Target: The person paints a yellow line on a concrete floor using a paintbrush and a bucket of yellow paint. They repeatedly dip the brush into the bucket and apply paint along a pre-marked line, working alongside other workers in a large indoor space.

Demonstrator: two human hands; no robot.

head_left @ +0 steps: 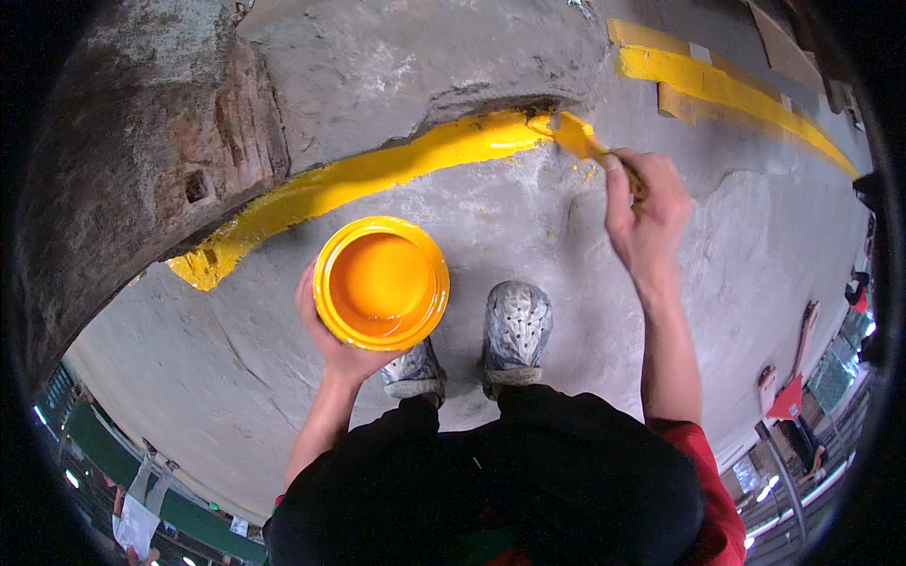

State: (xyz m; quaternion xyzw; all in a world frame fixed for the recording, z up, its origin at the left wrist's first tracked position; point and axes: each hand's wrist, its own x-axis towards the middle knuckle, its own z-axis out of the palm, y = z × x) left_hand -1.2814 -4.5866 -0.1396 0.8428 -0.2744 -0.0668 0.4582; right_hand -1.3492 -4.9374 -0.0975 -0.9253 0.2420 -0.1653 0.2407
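Yellow paint fills part of an open can (pixel 381 283), which my left hand (pixel 330 341) grips from its left and lower side. The can is held above the floor, its mouth facing up. My right hand (pixel 651 203) is closed round the handle of a paintbrush (pixel 578 137) coated in yellow. The bristle end is at the right end of a wet yellow stripe (pixel 377 170) on the grey concrete floor (pixel 528 226). Small yellow drops lie on the floor below the brush.
Along the stripe's left part runs a rough, dark block (pixel 160 179). A second yellow stripe (pixel 717 80), edged with brown tape, lies at the upper right. My shoes (pixel 517 325) stand behind the can. Another person (pixel 138 524) is at the lower left edge.
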